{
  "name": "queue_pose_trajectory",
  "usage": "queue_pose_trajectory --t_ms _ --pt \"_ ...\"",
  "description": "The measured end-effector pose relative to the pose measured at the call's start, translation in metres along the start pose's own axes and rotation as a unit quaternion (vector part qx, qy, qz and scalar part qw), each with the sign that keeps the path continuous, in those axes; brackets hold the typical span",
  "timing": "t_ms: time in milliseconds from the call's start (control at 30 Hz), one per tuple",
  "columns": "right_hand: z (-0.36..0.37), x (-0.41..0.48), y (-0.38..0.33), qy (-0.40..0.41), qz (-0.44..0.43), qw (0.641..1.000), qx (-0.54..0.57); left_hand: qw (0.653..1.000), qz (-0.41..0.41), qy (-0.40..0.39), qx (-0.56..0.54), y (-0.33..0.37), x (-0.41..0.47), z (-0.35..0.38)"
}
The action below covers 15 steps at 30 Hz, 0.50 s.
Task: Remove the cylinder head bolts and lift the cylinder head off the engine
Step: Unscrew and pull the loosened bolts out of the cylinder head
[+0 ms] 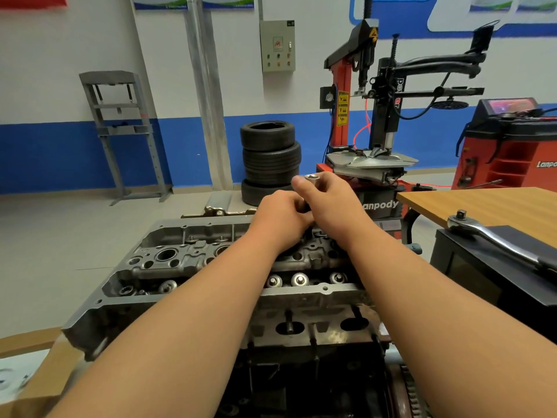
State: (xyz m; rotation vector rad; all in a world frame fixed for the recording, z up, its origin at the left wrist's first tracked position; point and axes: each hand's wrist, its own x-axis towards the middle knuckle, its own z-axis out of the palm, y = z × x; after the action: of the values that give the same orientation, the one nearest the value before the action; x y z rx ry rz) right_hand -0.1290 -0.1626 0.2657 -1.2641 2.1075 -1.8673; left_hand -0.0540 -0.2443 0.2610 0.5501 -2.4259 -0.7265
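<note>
The grey cylinder head (168,260) sits on the engine block (301,357) in front of me, valve gear and bolt holes exposed. Both my hands meet above its far right part. My right hand (328,203) is closed around an upright metal socket extension (312,178), whose square-drive top shows above my fingers. My left hand (281,218) wraps the lower part of the same tool, just above the head. The tool's lower end and any bolt under it are hidden by my hands.
A ratchet wrench (488,236) lies on a black box (482,276) at the right, in front of a wooden table (482,203). A tire changer (370,116), stacked tires (269,158) and a red machine (512,146) stand behind. Cardboard (45,372) lies at the lower left.
</note>
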Motion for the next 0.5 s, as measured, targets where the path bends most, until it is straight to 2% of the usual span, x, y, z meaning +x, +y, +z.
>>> queue_pose_trajectory --t_ms 67,133,233,300,400,500 --pt "0.0004 -0.0008 -0.0002 0.012 -0.023 1.000 0.003 1.000 -0.003 0.019 0.019 0.0033 0.0003 0.0021" --pt "-0.0007 -0.0008 -0.0003 0.001 -0.027 0.999 0.017 1.000 0.000 0.001 0.004 0.0008 -0.0007 0.0017" --pt "-0.0018 -0.0007 0.0008 -0.032 0.007 0.999 0.025 0.998 0.008 -0.047 -0.047 -0.0045 -0.0044 -0.0030" --pt "-0.0003 -0.0005 0.0022 -0.039 0.026 0.999 0.008 0.999 0.000 -0.029 -0.027 -0.0053 -0.0029 -0.0027" --pt "0.0008 -0.0004 0.0020 0.004 -0.001 0.999 -0.044 0.999 -0.012 0.014 0.035 -0.0002 -0.0014 0.0005" --pt "-0.0034 -0.0016 0.0001 0.020 -0.034 0.998 -0.043 1.000 -0.009 -0.015 0.014 -0.0008 -0.0031 0.0017"
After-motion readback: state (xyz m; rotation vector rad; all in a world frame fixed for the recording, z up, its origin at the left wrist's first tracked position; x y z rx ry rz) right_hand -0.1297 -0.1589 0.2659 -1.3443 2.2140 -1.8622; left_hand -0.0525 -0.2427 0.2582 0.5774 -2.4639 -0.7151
